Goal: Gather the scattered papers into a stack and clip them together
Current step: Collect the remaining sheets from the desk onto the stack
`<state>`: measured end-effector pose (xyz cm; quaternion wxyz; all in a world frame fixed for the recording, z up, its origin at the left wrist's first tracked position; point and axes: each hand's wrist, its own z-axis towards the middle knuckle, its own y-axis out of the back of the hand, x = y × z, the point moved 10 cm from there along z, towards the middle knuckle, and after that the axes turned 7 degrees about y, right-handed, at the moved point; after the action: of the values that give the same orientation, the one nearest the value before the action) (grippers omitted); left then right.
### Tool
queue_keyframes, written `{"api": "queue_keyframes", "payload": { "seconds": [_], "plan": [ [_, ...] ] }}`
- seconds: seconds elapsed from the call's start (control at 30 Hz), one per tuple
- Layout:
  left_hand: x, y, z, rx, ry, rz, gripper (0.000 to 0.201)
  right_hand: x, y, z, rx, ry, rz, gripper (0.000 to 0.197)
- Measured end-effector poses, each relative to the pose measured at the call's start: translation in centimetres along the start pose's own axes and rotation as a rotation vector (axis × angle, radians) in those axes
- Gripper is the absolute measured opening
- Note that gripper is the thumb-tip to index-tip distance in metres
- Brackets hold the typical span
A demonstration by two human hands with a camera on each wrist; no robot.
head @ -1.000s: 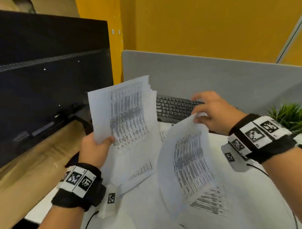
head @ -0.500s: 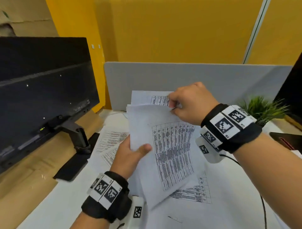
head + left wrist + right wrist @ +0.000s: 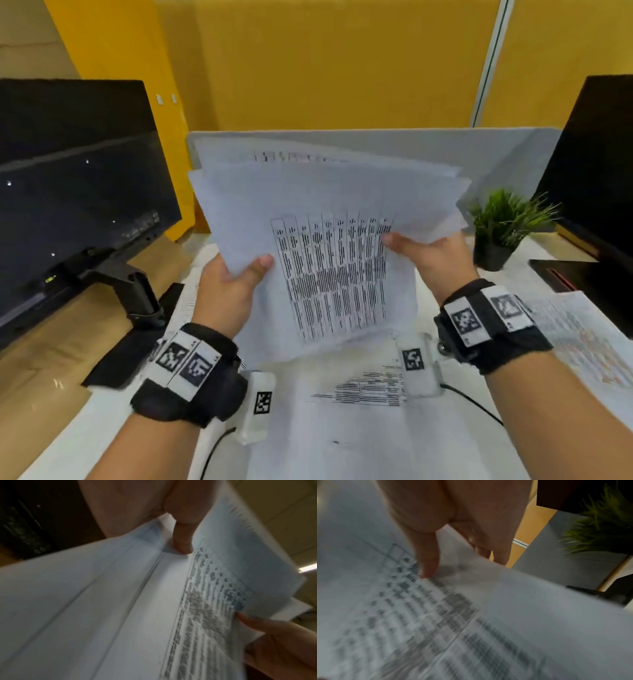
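A loose stack of printed papers (image 3: 329, 240) is raised upright above the desk, its sheets fanned and uneven at the top. My left hand (image 3: 236, 284) grips its left edge, thumb on the front sheet. My right hand (image 3: 428, 253) grips the right edge, thumb on the printed table. The left wrist view shows my left thumb (image 3: 181, 540) pressing the papers (image 3: 120, 608), and the right hand holds the far side. In the right wrist view my thumb (image 3: 428, 561) pinches the blurred papers (image 3: 471, 615). More printed sheets (image 3: 363, 394) lie flat on the desk. No clip is visible.
A dark monitor (image 3: 75, 192) on an arm stands at the left, and another dark screen (image 3: 596, 171) at the right. A small potted plant (image 3: 503, 226) sits right of the papers. A grey partition (image 3: 496, 154) runs behind. Another sheet (image 3: 582, 339) lies at the right.
The right hand brought its sheet onto the left hand's papers, then shifted to the right edge. Both hands now hold one stack, raised higher and more upright.
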<state>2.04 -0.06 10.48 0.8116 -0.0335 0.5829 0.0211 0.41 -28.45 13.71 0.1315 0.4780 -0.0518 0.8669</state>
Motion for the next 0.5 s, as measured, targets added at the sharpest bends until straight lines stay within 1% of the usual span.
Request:
{"api": "queue_keyframes", "payload": {
  "seconds": [0.03,0.1,0.17,0.2,0.23,0.3,0.33,0.4,0.5],
  "plan": [
    [-0.2,-0.6,-0.2,-0.002,-0.003,-0.003,0.022,0.7,0.0,0.0,-0.036,0.025,0.008,0.031],
    [-0.4,-1.2,-0.5,-0.009,-0.028,-0.015,0.027,0.7,-0.1,-0.1,-0.07,0.025,0.063,0.033],
    [0.0,-1.2,-1.0,-0.023,-0.053,-0.039,0.05,-0.6,-0.6,-0.8,-0.068,-0.014,0.079,0.051],
    [0.5,-1.0,-1.3,-0.031,-0.044,-0.043,0.058,-1.2,-0.8,-1.4,-0.062,-0.031,0.073,0.058],
    [1.0,-0.9,-1.6,-0.043,-0.022,-0.047,0.056,-1.6,-0.9,-2.0,-0.065,-0.045,0.068,0.058],
    [1.7,-0.7,-1.8,-0.063,0.018,-0.041,0.038,-2.2,-1.2,-2.8,-0.077,-0.058,0.051,0.044],
    [1.6,-0.8,-1.8,-0.068,0.018,-0.022,0.033,-2.1,-1.4,-2.9,-0.085,-0.057,0.043,0.037],
    [0.4,-1.1,-1.3,-0.07,-0.023,0.017,0.037,-0.9,-1.8,-2.4,-0.096,-0.023,0.049,0.03],
    [-0.2,-1.3,-0.9,-0.069,-0.033,0.01,0.033,0.2,-1.6,-1.8,-0.089,-0.001,0.072,0.031]
  ]
}}
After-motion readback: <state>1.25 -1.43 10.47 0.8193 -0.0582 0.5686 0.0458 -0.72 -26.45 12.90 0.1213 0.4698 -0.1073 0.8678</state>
